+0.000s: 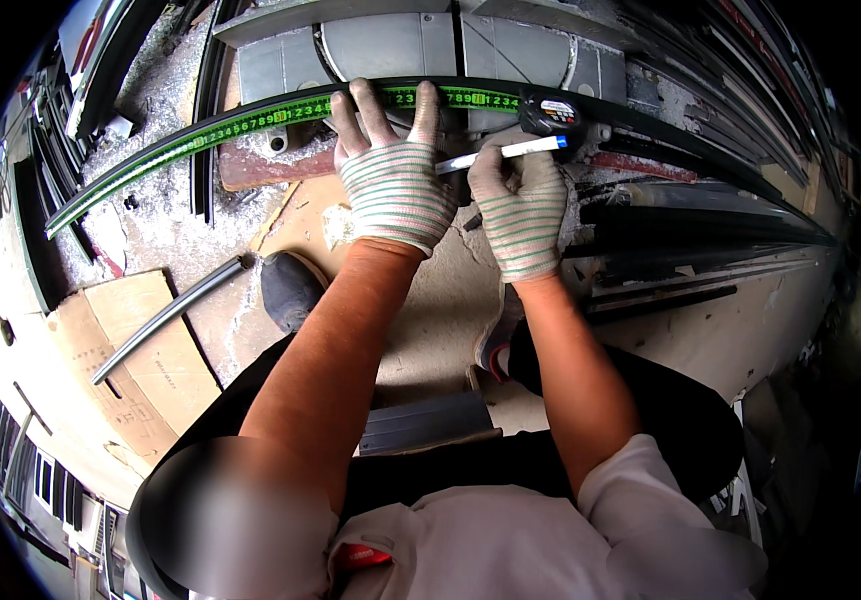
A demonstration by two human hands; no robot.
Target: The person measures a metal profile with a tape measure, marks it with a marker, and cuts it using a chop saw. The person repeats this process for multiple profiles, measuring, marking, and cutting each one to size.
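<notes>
A green tape measure blade [240,127] stretches along a long dark profile strip [675,128], bowed by the lens. Its black case [553,113] rests at the right end of the blade. My left hand [395,185], in a white glove with green stripes, lies over the blade with fingers spread, their tips on the blade and the strip. In a matching glove, my right hand [522,215] grips a white marker pen [532,148] with a blue end, just below the case. The pen's left end is close to my left hand.
Beyond the strip stands a grey metal machine bed [390,45]. Dark profiles [690,220] lie stacked at right, more at far left. On the floor at left are flattened cardboard [140,350] and a grey tube [170,318]. Pale shavings litter the floor around my shoe [290,290].
</notes>
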